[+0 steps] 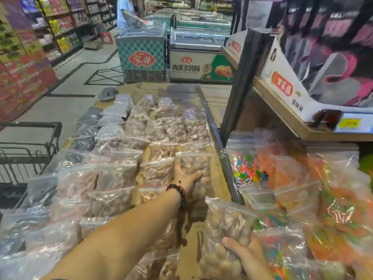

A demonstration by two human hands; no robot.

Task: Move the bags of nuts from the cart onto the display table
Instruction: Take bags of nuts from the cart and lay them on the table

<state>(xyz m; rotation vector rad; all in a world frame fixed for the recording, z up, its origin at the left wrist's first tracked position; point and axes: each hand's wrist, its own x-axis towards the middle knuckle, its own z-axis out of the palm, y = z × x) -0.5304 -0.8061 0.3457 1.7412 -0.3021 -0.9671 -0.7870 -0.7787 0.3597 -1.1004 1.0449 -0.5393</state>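
Nearest the lens, the right hand (245,257) grips a clear zip bag of brown nuts (224,237) from below, thumb pressed across its front and fingers wrapped behind, so the bag stands upright with its sealed top tilted away. That bag is held just above the near right corner of the display table (202,245), where bare brown cardboard shows beneath it.

Farther along the same table, the left hand (186,178) reaches out on a long bare forearm, a dark bead bracelet (179,194) at the wrist. Its fingers curl over the lower edge of a second nut bag (193,163), which lies on the table's right-hand column, its far end against the rows of similar bags beyond. The hand is closed on that bag (whether the bag is lifted or resting flat is hard to judge through the glare).

Rows of bagged nuts and darker dried goods (113,174) cover the rest of the table, to the left of both hands. A dark metal rail (214,128) runs along the table's right edge; beyond it lie bags of bright, multicoloured sweets (248,170). At the table's left, a black wire cart (30,150) stands on the grey floor. Past the table's far end sit chest freezers (143,55), with a person in a pale shirt (126,15) beside them.
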